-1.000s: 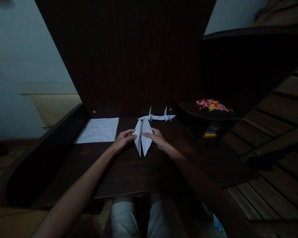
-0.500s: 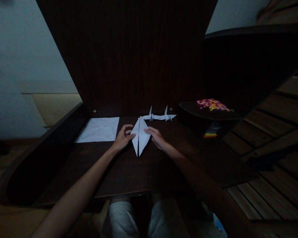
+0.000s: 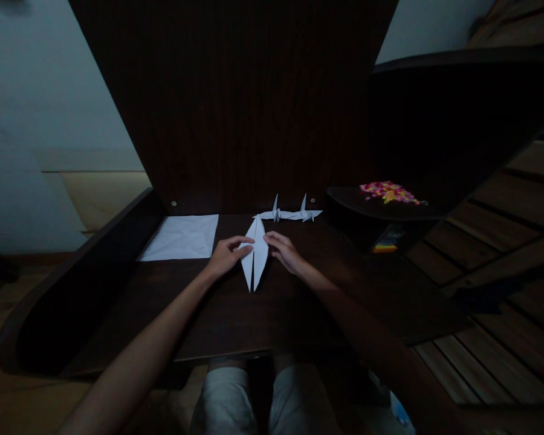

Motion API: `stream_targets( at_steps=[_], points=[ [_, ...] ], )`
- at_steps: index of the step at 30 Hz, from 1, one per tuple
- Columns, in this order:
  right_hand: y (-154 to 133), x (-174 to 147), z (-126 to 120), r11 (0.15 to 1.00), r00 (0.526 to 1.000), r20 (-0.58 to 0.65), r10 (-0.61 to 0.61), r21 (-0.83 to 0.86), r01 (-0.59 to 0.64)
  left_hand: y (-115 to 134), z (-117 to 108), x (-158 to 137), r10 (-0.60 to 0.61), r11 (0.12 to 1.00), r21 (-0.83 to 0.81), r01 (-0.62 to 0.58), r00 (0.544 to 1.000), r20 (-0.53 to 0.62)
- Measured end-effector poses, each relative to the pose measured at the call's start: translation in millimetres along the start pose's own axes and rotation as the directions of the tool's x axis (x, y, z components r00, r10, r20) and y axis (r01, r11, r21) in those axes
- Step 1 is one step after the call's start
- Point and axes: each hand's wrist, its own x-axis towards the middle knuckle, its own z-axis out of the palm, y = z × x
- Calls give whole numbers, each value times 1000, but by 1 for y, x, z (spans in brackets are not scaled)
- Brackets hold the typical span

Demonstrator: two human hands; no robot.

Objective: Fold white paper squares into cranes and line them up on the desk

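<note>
A white folded paper point(image 3: 260, 254), a long diamond with a slit down its lower half, stands between my hands over the dark desk. My left hand point(image 3: 226, 254) pinches its left edge, thumb lying across the front and fingers partly behind. On the right edge, my right hand point(image 3: 286, 249) grips it between thumb and fingers. Just behind its top point lie two folded paper cranes, a left one point(image 3: 275, 214) and a right one point(image 3: 304, 214), wings pointing up. To the left of my left hand a flat white paper sheet point(image 3: 181, 237) with faint creases rests on the desk.
The dark wooden desk point(image 3: 217, 320) has a raised side panel point(image 3: 81, 278) on the left and a tall back panel point(image 3: 236, 109). A corner shelf point(image 3: 344, 199) at the right bears a heap of small pink, red and yellow pieces point(image 3: 390, 192). Wooden slats point(image 3: 494, 241) stand farther right.
The folded paper looks narrower, its right side drawn inward, and its lower points sit slightly lower. My left thumb has moved right across its front; my right fingers have shifted slightly left.
</note>
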Motion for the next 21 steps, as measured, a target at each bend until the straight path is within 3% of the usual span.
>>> stream_targets(
  at_steps=[5, 12, 21],
  points=[
    [5, 3, -1, 1000, 1000, 4, -22, -21, 22, 3, 1, -3, -7, 997, 76, 9, 1000, -22],
    [6, 2, -2, 994, 995, 60, -80, -66, 84, 7, 0, -1, -10, 998, 55, 13, 999, -49],
    [8, 3, -2, 993, 999, 27, -27, -116, 30, 3, 2, -4, -37, 999, -20, 39, 996, 84]
  ],
)
